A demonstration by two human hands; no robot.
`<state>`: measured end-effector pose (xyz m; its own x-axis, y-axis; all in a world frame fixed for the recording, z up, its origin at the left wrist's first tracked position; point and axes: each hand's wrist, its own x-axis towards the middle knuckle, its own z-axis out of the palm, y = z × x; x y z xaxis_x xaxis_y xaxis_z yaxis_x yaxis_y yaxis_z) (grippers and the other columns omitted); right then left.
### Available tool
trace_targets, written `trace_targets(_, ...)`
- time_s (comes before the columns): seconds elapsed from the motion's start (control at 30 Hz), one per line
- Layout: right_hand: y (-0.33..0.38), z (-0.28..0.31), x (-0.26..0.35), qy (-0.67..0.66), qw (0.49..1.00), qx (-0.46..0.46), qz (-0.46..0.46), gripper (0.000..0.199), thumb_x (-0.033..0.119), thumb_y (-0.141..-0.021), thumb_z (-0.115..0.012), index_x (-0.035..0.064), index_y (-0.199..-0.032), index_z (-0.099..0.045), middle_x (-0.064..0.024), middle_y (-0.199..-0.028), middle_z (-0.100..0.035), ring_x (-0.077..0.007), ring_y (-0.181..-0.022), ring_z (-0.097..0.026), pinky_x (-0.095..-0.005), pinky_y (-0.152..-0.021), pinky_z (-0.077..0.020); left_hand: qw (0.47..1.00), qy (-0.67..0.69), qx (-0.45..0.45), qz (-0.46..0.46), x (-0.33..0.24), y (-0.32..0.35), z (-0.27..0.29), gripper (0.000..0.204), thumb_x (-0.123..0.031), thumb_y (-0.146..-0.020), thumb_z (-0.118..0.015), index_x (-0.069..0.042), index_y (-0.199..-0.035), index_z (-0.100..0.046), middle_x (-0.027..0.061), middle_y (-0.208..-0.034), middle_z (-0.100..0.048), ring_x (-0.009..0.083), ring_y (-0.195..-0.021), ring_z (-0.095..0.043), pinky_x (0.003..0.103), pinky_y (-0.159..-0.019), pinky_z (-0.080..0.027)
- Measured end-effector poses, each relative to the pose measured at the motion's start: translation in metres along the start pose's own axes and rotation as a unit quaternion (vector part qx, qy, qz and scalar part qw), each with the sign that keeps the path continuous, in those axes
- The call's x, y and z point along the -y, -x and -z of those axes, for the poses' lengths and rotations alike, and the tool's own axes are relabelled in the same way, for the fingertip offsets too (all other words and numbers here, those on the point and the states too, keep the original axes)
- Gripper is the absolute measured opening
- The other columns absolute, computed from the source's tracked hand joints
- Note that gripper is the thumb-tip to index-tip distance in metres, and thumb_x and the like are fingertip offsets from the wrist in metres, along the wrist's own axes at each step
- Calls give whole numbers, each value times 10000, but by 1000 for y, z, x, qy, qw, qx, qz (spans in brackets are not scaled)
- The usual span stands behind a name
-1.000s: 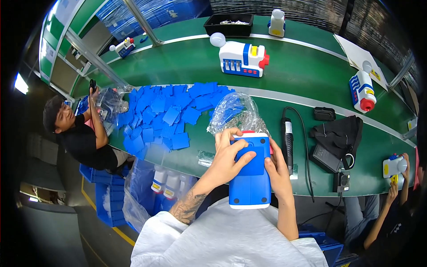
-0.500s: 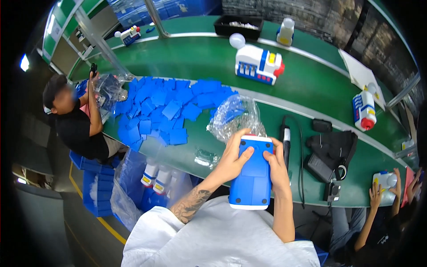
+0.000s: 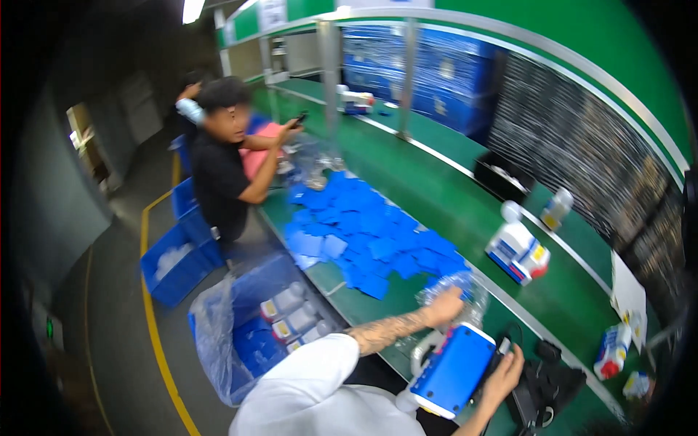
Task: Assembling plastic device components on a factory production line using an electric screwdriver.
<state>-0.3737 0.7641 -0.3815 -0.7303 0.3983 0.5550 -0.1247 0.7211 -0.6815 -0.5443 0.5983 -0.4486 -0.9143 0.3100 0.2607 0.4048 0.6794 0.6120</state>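
left hand (image 3: 443,309) at clear plastic bag (image 3: 475,293), right hand (image 3: 503,375) beside blue-and-white casing (image 3: 456,368); whether either grip is pinching, one cannot tell

The toy (image 3: 454,369) is blue edged with white, the squares (image 3: 363,229) plain blue, the tabletop (image 3: 400,296) green.

One upturned toy (image 3: 456,369), three binned toys (image 3: 297,320)

This looks like a factory assembly workshop: similar plastic toys (image 3: 518,251) along a long green surface (image 3: 436,202), heaped blue plates (image 3: 363,232), blue bins (image 3: 173,287), a yellow floor line (image 3: 154,328).
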Motion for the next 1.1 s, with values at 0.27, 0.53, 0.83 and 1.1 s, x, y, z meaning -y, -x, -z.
trace_targets(0.27,-4,-20,-88,238,919,223,-220,608,302,-709,-657,1,-1175,-407,-281,-1051,-514,-419,-985,-515,-451,-798,-429,957,-242,78,-142,-10,13,6,163,-98,-677,-539,-17,-775,-641,158,-992,-535,289,-1013,-483,434,-788,-437)
trace_targets(0.53,-15,70,-1,-275,927,-111,-229,412,92,-837,-577,7,-1207,-417,-34,-945,-522,-105,-817,-468,-231,-722,-391,961,-177,84,-195,1,10,30,101,-86,-646,-563,-31,-702,-627,173,-896,-554,315,-935,-514,435,-741,-464)
trace_targets(0.83,-26,143,99,-515,791,-331,-14,400,243,-879,-481,63,-1208,-342,-77,-850,-480,-173,-746,-466,-302,-663,-398,945,-245,75,-205,-3,15,26,125,-65,-686,-548,-34,-782,-622,112,-894,-556,278,-962,-487,427,-782,-412)
trace_targets(1.1,-29,123,127,-516,803,-297,1,544,219,-829,-550,80,-1261,-250,-118,-798,-488,-201,-641,-490,-326,-546,-416,916,-242,121,-295,-5,20,22,103,-94,-685,-546,-41,-746,-611,105,-901,-543,275,-959,-477,479,-784,-370)
